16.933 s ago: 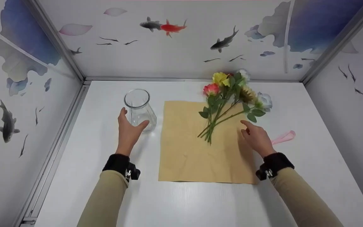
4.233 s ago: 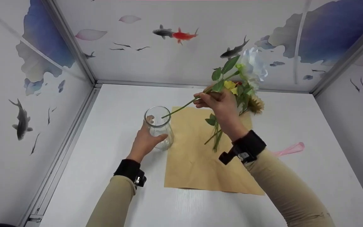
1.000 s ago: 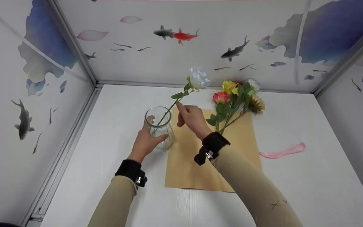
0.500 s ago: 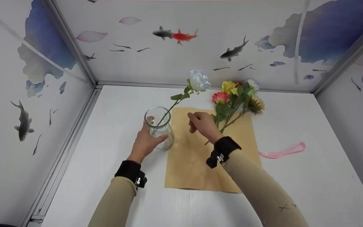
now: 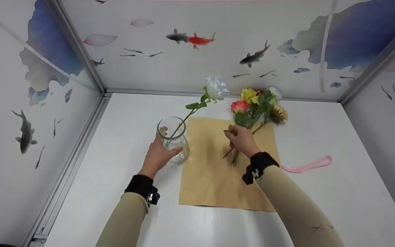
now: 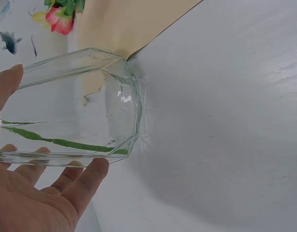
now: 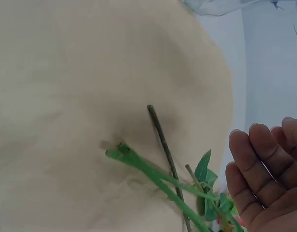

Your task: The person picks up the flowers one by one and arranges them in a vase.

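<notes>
My left hand (image 5: 158,154) grips a clear glass vase (image 5: 178,143), its thumb on the near side and fingers around the other side. A pale blue-white rose (image 5: 217,88) leans to the right out of the vase, its green stem (image 6: 71,143) showing through the glass in the left wrist view. Over the brown paper, my right hand (image 5: 241,139) hovers with loosely bent fingers and nothing in them, overlapping the bouquet's lower stems (image 5: 235,160) in the head view. The bunch includes a pink flower (image 5: 239,106), a yellow flower (image 5: 249,95) and a sunflower (image 5: 278,114).
Brown wrapping paper (image 5: 204,181) lies flat under the bunch, just right of the vase. A pink ribbon (image 5: 310,165) rests on the white table (image 5: 348,192) to the right. Printed panels with fish enclose the table at the back and sides.
Since about four seconds ago, the white rose has gone into the vase and the right hand has let go of it. That hand has since moved right, to the remaining stems.
</notes>
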The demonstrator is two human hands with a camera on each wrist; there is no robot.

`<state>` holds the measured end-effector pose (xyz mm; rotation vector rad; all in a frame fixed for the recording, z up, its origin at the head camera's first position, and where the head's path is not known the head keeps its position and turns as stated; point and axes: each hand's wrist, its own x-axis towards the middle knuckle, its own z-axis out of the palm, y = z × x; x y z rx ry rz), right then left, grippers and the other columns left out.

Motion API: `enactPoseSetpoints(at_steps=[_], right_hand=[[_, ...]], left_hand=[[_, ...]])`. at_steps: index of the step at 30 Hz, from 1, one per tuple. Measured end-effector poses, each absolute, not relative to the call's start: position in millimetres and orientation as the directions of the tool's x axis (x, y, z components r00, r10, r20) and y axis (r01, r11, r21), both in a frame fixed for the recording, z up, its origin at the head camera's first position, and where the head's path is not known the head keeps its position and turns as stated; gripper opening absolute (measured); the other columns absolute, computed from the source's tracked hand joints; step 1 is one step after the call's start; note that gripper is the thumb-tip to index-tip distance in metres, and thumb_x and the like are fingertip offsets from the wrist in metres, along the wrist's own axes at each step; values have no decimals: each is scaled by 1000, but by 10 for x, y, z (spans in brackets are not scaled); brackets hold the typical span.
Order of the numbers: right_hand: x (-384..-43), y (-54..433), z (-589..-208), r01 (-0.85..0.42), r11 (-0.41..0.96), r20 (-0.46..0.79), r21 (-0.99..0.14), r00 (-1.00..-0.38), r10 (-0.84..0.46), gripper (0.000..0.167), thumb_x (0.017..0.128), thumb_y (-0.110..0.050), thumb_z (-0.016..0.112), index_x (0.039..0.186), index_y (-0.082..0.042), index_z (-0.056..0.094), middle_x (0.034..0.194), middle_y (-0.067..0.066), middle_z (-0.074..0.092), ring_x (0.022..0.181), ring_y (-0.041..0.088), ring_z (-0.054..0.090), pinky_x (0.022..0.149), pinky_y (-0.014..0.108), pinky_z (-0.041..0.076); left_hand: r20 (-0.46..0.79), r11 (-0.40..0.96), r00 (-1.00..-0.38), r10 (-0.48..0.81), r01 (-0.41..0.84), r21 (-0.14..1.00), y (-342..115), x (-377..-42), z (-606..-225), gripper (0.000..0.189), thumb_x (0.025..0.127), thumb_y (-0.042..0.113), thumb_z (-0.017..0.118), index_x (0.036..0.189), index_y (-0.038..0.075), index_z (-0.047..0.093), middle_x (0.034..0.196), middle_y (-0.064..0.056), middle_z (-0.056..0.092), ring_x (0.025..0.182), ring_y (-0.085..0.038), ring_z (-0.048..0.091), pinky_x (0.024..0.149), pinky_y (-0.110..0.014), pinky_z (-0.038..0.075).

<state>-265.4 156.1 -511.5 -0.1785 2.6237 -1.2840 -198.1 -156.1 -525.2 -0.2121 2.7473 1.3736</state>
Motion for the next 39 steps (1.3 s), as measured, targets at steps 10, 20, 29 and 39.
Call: enactPoseSetpoints(at_steps=[10, 20, 29, 39], right_hand=[[-2664, 1838, -5273, -18, 676, -152, -736, -970, -190, 17, 103, -14, 59, 114, -2, 63, 94, 24, 70, 83, 38, 67, 68, 33, 47], [-2681, 2022, -5352, 13, 738, -165, -675, -977, -134, 23, 102, -12, 60, 119, 3, 62, 92, 15, 68, 71, 19, 61, 64, 31, 47], [-2629, 2136, -5404, -12, 769, -135, -639, -983, -127, 23, 102, -7, 59, 123, 2, 61, 81, 15, 64, 65, 20, 59, 61, 32, 44], [-2634, 2221, -5425, 12, 802, -165, -597, -980, -109, 36, 101, -3, 54, 137, 2, 51, 110, 25, 63, 97, 37, 61, 84, 49, 48]], left_hand=[[-127, 588, -987, -96, -159, 793, -1558, -1965, -5237, 101, 85, 45, 81, 163, 20, 22, 159, -19, 40, 145, -39, 40, 112, -58, 38], [-133, 592, -986, -99, -166, 788, -1548, -1963, -5215, 102, 84, 45, 81, 163, 19, 22, 159, -20, 40, 145, -39, 40, 112, -58, 39], [-110, 593, -990, -86, -139, 793, -1553, -1975, -5225, 103, 84, 43, 81, 163, 15, 21, 160, -20, 39, 145, -39, 41, 114, -55, 38], [-99, 577, -992, -79, -127, 807, -1564, -1981, -5235, 105, 83, 42, 82, 163, 13, 21, 160, -20, 38, 146, -38, 40, 115, -54, 37]])
